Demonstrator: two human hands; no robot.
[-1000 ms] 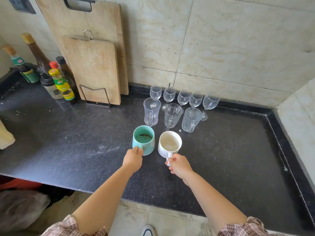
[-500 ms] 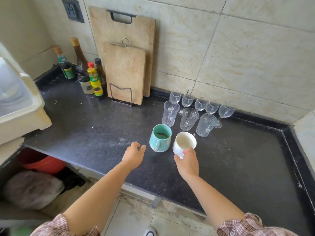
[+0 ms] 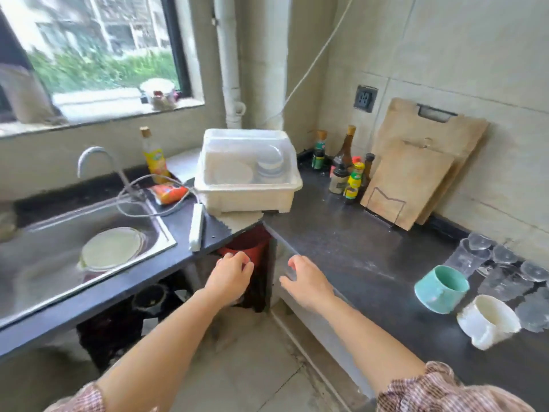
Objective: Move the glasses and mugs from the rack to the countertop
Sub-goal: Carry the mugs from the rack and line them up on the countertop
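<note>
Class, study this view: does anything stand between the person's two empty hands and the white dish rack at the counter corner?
Nothing visible does. The left hand and right hand hover, both empty, with only open air and bare dark countertop between them and the dish rack. The bottles stand off to the rack's right.

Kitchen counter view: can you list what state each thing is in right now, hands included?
Left hand: empty, fingers curled.
Right hand: empty, open.
Teal mug: on the countertop, nothing visible inside.
White mug: on the countertop, beside the teal one.
Glasses: grouped behind the mugs, blurred.
Dish rack: lid on, dishes inside.
Faucet: no water seen.
</note>
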